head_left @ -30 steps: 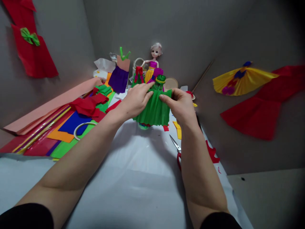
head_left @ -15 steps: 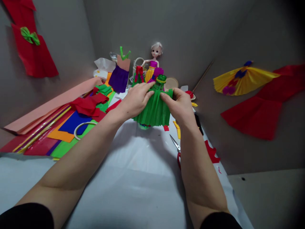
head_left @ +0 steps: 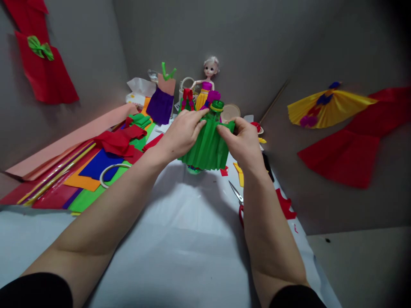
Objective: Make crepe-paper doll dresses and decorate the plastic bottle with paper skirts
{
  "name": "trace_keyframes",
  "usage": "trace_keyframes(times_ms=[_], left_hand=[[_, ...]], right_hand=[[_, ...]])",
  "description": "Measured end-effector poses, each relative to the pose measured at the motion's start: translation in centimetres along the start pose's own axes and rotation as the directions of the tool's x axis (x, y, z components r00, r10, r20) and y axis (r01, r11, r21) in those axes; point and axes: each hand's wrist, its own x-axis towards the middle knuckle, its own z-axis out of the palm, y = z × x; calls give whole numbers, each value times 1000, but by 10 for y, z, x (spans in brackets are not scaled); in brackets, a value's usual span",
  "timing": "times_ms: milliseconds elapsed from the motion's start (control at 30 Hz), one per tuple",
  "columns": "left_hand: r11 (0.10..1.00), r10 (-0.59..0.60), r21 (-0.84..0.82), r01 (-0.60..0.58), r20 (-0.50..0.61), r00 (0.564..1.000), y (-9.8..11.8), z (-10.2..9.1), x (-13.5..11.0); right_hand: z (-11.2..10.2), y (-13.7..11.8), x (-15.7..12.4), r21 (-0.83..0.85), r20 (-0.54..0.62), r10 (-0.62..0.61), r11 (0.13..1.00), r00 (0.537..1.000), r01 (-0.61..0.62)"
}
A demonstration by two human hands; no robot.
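Observation:
A pleated green crepe-paper skirt [head_left: 207,147] hangs around a plastic bottle, whose green cap [head_left: 217,106] and yellow ring show above the paper. The bottle's body is hidden, and only a bit of its base [head_left: 194,170] shows below the hem. My left hand [head_left: 181,134] pinches the gathered paper at the left of the neck. My right hand [head_left: 242,143] pinches the paper on the right side, with its fingertips close to those of my left hand.
Red-handled scissors [head_left: 238,199] lie on the white sheet [head_left: 180,239] near my right forearm. Behind stand a doll [head_left: 208,81] and a purple paper dress [head_left: 159,106]. Coloured paper sheets [head_left: 96,171] are piled left. Paper garments hang on the grey walls.
The top of the green paper is gathered a little tighter at the bottle's neck under my fingers. My hands have shifted only slightly.

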Motion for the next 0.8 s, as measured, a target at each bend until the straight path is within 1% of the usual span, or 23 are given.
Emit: trace_keyframes(times_ms=[133, 333, 467, 600, 700, 800], left_hand=[[1000, 9, -8, -9, 10, 1000, 1, 0, 0], [1000, 20, -21, -20, -1, 1000, 0, 2, 0], [999, 27, -17, -27, -3, 1000, -1, 3, 1], [1000, 21, -19, -20, 10, 1000, 1, 2, 1], [1000, 15, -24, -15, 20, 1000, 2, 3, 1], [999, 13, -32, -12, 27, 1000, 1, 3, 1]], right_hand=[[0, 0, 0, 8, 17, -7, 1000, 1000, 7], [0, 0, -1, 4, 0, 14, 1000, 1000, -14], [3, 0, -2, -11, -23, 10, 1000, 1000, -10], [7, -2, -3, -45, -71, 0, 999, 997, -3], [9, -7, -4, -95, -108, 8, 995, 994, -18], [9, -11, -5, -105, -118, 19, 994, 993, -32]])
